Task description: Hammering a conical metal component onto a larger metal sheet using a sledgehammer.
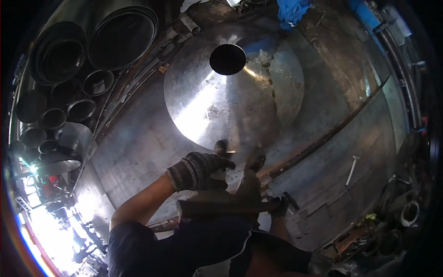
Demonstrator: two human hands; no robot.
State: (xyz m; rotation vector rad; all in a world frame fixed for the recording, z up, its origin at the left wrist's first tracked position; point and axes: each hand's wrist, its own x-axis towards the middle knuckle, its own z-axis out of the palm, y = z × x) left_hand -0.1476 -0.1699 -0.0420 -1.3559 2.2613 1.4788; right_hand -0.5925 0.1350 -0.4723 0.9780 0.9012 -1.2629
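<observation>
2 gloved hands, left hand (199, 170) clenched on cone (221, 108) rim, right hand (279, 206) grasping mallet (221, 207), bare sheet beyond.

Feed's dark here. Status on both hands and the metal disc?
Left hand gloved, resting at the near rim of the round metal disc. Right hand low, gripping a dark tool; grip unclear. Disc flat on the sheet-metal floor, hole uncovered. Feet on disc edge.

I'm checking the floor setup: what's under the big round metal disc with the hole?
The disc lies on grey sheet metal covering the floor. Through the hole only darkness shows; whatever the disc covers is hidden.
</observation>
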